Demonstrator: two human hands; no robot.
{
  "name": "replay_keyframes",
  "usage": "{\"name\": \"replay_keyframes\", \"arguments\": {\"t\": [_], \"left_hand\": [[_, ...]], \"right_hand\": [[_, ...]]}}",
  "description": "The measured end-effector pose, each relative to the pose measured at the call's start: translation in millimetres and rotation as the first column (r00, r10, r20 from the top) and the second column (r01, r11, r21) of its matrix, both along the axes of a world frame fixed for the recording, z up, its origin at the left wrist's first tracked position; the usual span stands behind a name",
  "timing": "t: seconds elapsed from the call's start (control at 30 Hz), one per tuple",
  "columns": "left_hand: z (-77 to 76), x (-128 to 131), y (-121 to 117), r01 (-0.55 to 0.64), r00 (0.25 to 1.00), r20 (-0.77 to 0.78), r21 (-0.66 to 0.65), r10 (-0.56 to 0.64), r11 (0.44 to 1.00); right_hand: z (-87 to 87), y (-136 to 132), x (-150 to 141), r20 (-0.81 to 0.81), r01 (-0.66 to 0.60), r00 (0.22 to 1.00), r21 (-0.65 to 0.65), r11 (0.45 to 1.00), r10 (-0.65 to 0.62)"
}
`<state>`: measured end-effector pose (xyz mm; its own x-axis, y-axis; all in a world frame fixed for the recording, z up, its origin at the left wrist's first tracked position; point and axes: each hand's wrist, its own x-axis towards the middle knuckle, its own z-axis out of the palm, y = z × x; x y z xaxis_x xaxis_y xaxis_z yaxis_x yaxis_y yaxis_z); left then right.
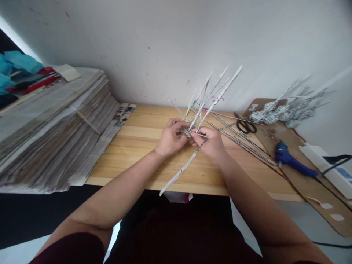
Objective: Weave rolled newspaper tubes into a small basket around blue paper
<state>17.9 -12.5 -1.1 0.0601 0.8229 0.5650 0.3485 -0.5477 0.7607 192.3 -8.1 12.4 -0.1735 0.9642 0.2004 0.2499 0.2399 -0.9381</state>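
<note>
- Wooden table (137,146), under the handwork.
- Stack of newspapers (90,117), at left.
- Paper-rod bundle (214,106), with base inside the two-handed grip and upward fan beyond it.
- Paper strip (183,169), slanting from the grip toward the table's front edge.
- Left hand (172,138), curled around the base.
- Right hand (211,142), pinching it opposite.

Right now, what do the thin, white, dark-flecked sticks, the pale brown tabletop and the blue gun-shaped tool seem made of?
Thin white sticks: matt paper, probably rolled newspaper; dark print-like flecks run along them.
Pale brown tabletop: smooth wood or wood-look board, judging by its grain.
Blue gun-shaped tool: likely smooth moulded plastic, given its even colour.
</note>
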Motion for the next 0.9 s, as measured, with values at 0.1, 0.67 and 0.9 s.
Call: {"name": "replay_keyframes", "arguments": {"t": [0.1, 0.67, 0.9], "left_hand": [[1.3, -1.4, -0.7, 0.038, 0.999, 0.003, 0.01, -0.038, 0.999], [8.0, -3.4, -2.9, 0.045, 0.999, 0.004, -0.008, -0.045, 0.999], [7.6, -1.4, -3.4, 0.04, 0.998, 0.051, -0.027, -0.038, 0.999]], "right_hand": [[1.0, -0.1, 0.7, -0.023, 0.0, 1.0, -0.011, 1.0, 0.0], [5.8, -5.2, -2.0, -0.033, -0.008, 0.999, -0.028, 1.0, 0.007], [6.1, -3.7, -1.0, 0.044, -0.006, 0.999, 0.006, 1.0, 0.006]]}}
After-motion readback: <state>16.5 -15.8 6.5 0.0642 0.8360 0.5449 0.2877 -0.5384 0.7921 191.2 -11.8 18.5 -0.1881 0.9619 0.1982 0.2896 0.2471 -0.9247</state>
